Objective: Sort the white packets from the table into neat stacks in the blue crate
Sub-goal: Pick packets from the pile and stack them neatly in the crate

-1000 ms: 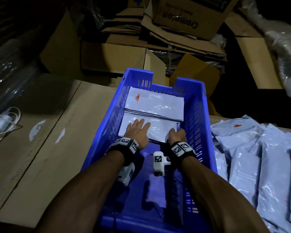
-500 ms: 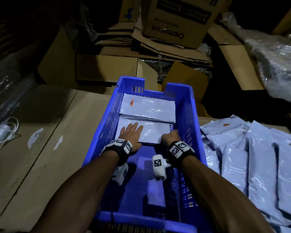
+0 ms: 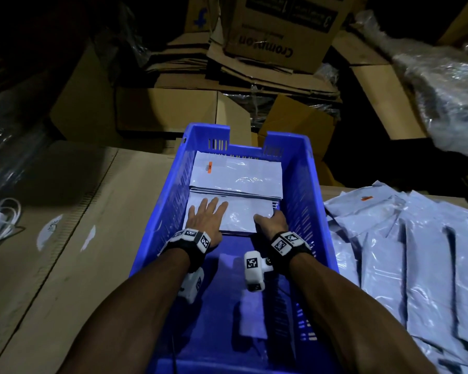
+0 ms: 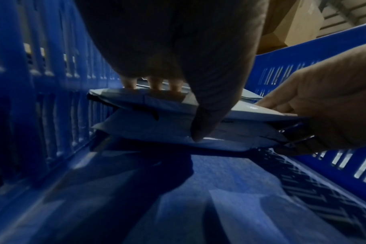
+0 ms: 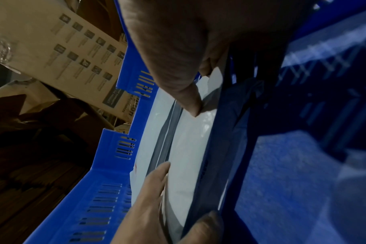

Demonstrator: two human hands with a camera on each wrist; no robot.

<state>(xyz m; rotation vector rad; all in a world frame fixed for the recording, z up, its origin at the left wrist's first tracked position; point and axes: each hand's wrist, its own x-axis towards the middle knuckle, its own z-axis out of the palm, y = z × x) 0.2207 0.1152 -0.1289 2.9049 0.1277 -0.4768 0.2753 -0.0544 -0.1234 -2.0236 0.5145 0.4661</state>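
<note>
The blue crate (image 3: 305, 201) sits in front of me with two stacks of white packets at its far end. The far stack (image 3: 238, 174) carries an orange label. My left hand (image 3: 204, 218) lies flat on the near stack (image 3: 243, 214), fingers straight, thumb against the stack's front edge (image 4: 201, 128). My right hand (image 3: 272, 222) grips the stack's near right corner, thumb on top (image 5: 190, 102) and fingers curled at the edge. Many loose white packets (image 3: 405, 247) are spread over the table to the right.
The crate's near half (image 3: 227, 319) shows bare blue floor. Flat cardboard (image 3: 65, 238) covers the table on the left, with a white charger and cable (image 3: 0, 220) at its edge. Cardboard boxes (image 3: 278, 31) and a plastic-wrapped bundle (image 3: 449, 85) pile up behind.
Both hands stay on the near stack. The head view has tilted up a little, so the crate sits lower in the frame.
</note>
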